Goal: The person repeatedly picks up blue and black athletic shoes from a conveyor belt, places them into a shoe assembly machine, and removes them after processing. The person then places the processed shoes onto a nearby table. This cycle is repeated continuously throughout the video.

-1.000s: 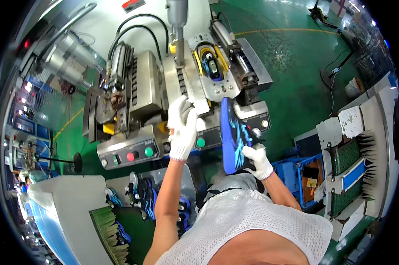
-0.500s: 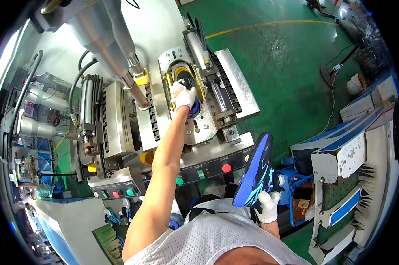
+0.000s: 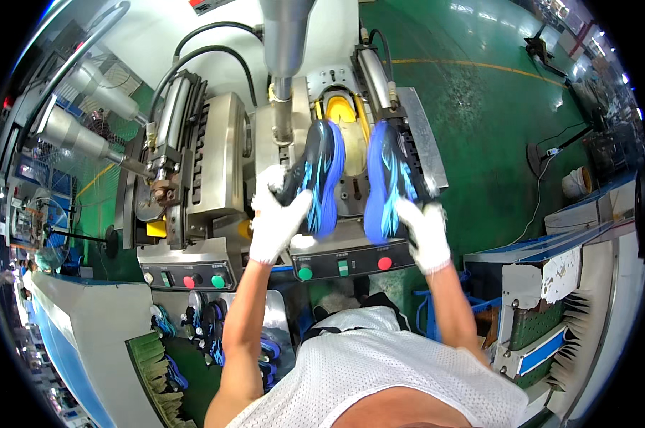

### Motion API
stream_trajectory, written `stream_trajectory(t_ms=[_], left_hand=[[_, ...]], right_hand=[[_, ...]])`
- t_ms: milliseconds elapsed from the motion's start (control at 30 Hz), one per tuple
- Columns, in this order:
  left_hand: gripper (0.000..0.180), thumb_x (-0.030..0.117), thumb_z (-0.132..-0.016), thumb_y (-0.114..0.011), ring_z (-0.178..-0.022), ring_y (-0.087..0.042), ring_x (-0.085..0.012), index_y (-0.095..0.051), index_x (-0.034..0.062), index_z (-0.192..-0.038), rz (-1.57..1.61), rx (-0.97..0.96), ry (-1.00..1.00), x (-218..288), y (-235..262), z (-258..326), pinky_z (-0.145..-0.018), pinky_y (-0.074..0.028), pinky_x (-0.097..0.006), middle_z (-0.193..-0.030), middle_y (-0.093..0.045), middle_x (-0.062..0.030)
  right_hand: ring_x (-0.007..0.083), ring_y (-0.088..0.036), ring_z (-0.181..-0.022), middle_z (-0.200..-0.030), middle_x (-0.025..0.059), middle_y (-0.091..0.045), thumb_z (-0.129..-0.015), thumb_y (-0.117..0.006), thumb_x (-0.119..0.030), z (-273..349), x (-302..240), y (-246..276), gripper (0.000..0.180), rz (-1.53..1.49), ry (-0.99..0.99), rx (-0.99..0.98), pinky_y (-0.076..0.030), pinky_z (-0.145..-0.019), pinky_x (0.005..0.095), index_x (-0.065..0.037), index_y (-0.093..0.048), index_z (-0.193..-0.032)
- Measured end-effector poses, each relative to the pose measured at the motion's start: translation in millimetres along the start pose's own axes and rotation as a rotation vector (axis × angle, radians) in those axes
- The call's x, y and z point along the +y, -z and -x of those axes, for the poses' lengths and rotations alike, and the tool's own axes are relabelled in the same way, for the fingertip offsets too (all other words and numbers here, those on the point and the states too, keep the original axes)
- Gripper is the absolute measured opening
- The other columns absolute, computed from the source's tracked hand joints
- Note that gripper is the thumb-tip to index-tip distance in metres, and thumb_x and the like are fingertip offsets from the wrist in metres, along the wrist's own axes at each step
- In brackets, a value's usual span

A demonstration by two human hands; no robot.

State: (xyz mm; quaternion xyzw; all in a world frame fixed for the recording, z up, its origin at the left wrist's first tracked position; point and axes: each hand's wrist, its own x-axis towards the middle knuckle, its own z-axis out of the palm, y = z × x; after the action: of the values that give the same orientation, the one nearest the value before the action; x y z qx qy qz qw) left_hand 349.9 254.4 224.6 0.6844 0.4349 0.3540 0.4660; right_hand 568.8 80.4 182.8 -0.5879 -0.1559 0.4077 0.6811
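In front of me are two black sneakers with bright blue markings and violet-blue soles. My left hand point(image 3: 282, 222), in a white knit glove, is closed round the heel end of the left sneaker point(image 3: 315, 171). The other sneaker point(image 3: 389, 182) is gripped at the heel end by my gloved right hand point(image 3: 428, 234). Both shoes are tilted with their soles facing each other, a gap between them. They are held over the front of a metal press point(image 3: 331, 77), whose yellow-lined cavity point(image 3: 341, 110) shows behind them with no shoe inside.
A control panel point(image 3: 358, 267) with red and green buttons runs along the press front. Left of it stands a second press station point(image 3: 219, 153). More sneakers point(image 3: 212, 332) lie low on my left. A white-and-blue cabinet with a bristle strip point(image 3: 579, 321) stands at right.
My left hand has lifted its sneaker out of the press cavity and drawn it back toward me. My right hand has brought the other sneaker up and forward beside it. The view has shifted.
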Motion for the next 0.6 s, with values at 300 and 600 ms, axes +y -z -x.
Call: stream_trajectory(t_ms=[300, 600], left_hand=[[0.063, 0.014, -0.073, -0.081, -0.099, -0.059, -0.0198, -0.050, -0.0006, -0.125, -0.290, 0.080, 0.428, -76, 98, 251, -0.093, -0.049, -0.035, -0.106, -0.060, -0.0113], [0.058, 0.026, -0.078, -0.081, -0.105, -0.064, -0.0354, -0.054, 0.0035, -0.124, -0.428, 0.634, 0.668, -199, 55, 342, -0.091, -0.050, -0.045, -0.114, -0.064, -0.0167]], right_hand=[[0.0400, -0.068, -0.107, -0.116, 0.0243, -0.070, -0.081, -0.062, -0.046, -283, 78, -114, 0.055, 1.416, 0.276, 0.104, -0.054, -0.090, 0.0479, 0.000, -0.073, -0.109], [0.0294, -0.072, -0.095, -0.106, 0.0145, -0.076, -0.075, -0.075, -0.056, -329, 52, -41, 0.067, 1.392, 0.306, -0.063, -0.052, -0.086, 0.0418, 0.001, -0.075, -0.110]])
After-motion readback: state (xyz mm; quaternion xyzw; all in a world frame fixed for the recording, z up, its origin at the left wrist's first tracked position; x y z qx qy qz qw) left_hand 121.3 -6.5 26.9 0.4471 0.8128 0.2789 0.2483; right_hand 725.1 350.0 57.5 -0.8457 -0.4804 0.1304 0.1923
